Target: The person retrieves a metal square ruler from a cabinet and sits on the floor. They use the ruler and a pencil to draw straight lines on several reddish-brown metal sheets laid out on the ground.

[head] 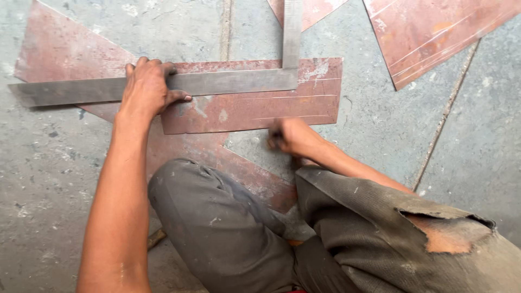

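Nearest the camera are the person's bent knees in worn grey trousers (pixel 233 228), torn over the right knee. Just beyond them lies the landmark: a rectangular rust-red metal sheet (pixel 255 108) on the concrete floor (pixel 43 190). The right hand (pixel 290 137), blurred, sits at this sheet's near edge, fingers curled; whether it holds a marking tool cannot be told. The left hand (pixel 147 87) presses flat, fingers spread, on the long arm of a steel square (pixel 217 82) lying across the sheet's far edge, its short arm running away from the sheet. A few thin pale lines are already scratched on the sheet's right half; its left half shows none. A larger rusty sheet (pixel 59 51) lies under it to the left. Beyond the sheet to the right, well apart, another scored sheet (pixel 429 32) rests.
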The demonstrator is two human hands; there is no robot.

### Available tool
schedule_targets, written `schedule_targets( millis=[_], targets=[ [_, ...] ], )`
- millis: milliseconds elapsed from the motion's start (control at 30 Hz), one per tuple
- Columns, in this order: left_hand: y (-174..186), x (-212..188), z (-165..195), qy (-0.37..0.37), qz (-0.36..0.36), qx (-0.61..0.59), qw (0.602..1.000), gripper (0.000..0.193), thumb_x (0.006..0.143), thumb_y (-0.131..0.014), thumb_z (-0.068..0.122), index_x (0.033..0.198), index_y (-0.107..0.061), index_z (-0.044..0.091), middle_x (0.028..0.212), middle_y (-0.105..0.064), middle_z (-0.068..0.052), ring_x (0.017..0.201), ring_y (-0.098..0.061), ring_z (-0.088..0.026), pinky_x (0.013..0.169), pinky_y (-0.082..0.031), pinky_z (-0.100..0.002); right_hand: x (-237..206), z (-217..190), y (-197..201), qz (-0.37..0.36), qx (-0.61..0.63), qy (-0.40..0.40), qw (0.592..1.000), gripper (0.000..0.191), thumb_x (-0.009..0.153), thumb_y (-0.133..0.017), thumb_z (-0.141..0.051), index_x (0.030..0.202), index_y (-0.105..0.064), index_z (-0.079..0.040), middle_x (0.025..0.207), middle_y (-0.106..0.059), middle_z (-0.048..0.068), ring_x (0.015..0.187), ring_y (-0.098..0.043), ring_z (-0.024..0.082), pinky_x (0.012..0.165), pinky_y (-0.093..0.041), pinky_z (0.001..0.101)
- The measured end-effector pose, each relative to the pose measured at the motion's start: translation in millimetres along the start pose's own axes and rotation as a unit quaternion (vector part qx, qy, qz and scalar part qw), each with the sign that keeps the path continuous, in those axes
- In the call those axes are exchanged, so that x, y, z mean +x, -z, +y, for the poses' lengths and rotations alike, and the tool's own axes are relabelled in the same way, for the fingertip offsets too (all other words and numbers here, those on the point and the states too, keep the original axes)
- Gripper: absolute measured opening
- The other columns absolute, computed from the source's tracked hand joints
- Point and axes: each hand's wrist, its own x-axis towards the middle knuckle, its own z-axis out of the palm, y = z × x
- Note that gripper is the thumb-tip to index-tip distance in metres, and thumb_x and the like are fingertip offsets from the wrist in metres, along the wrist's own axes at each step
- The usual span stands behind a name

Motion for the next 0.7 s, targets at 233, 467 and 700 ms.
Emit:
schedule_targets(
  millis=[233,467,700],
  targets=[
    [2,-5,8,0.028,-0.018,-0.012,0.999,0.070,0.062,-0.094,0.046,0.119,-0.077,0.009,0.104,-0.073,-0.012,0.113,-0.057,-0.033,0.105,-0.035,-0.051,7,3,20,0.354,-0.002,0.035,0.934,0.015,0.091,-0.076,-0.004,0.105,-0.072,-0.005,0.103,-0.067,0.011,0.094,-0.069,0.030,0.079,-0.056,0.0391],
    [1,-7,6,0.022,-0.003,-0.017,1.000,0.068,0.063,-0.094,0.044,0.119,-0.077,0.009,0.105,-0.072,-0.012,0.112,-0.057,-0.033,0.106,-0.034,-0.051,7,1,19,0.339,-0.028,0.067,0.938,0.013,0.092,-0.076,-0.006,0.105,-0.072,-0.005,0.105,-0.067,0.011,0.092,-0.069,0.030,0.075,-0.056,0.0408],
    [-13,-6,-2,0.007,-0.003,0.001,1.000,0.071,0.066,-0.092,0.049,0.122,-0.076,0.009,0.108,-0.071,-0.016,0.115,-0.056,-0.037,0.107,-0.032,-0.056,15,12,18,0.258,-0.063,-0.007,0.964,0.016,0.093,-0.057,0.002,0.101,-0.069,-0.002,0.111,-0.065,0.021,0.091,-0.067,0.035,0.073,-0.056,0.0442]
  ],
)
